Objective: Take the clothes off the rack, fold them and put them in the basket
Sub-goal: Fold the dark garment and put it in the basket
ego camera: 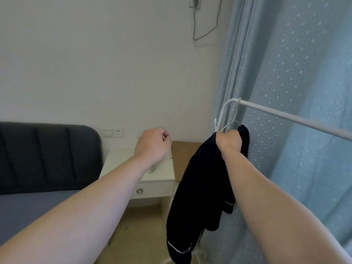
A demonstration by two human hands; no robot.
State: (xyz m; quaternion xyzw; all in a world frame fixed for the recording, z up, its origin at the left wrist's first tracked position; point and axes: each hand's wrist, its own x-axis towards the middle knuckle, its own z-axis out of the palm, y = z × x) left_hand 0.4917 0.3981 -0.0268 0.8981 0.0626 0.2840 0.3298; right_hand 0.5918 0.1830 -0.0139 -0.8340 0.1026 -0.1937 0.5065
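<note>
Hanging from the right hand is a black, soft fabric garment edged with thin white piping. It is bunched at its top and falls in long loose folds towards the floor. White piping is seen at a hem near the bottom and again on a shorter cuff at the right. The garment's upper part is gathered inside the right hand, whose fingers are curled tightly round the cloth. A rounded lump of the fabric stands out just beyond the fingers, on their far side, and the rest drops below the wrist and along the inner side of the forearm.

A thin white wire hanger rises from the gripped cloth. Its hook is caught over the near-corner end of the white metal tube clothes rack, so the garment is held up at the rack's left end, in front of a pale blue patterned curtain.

The left hand is held out in the air, well apart from the garment. Its fingers are curled together into a loose fist, and nothing is seen inside it. Below it stands a cream-white bedside table with one drawer. A brown cardboard box is seen just to the right of the table, and a dark grey padded headboard to its left.
</note>
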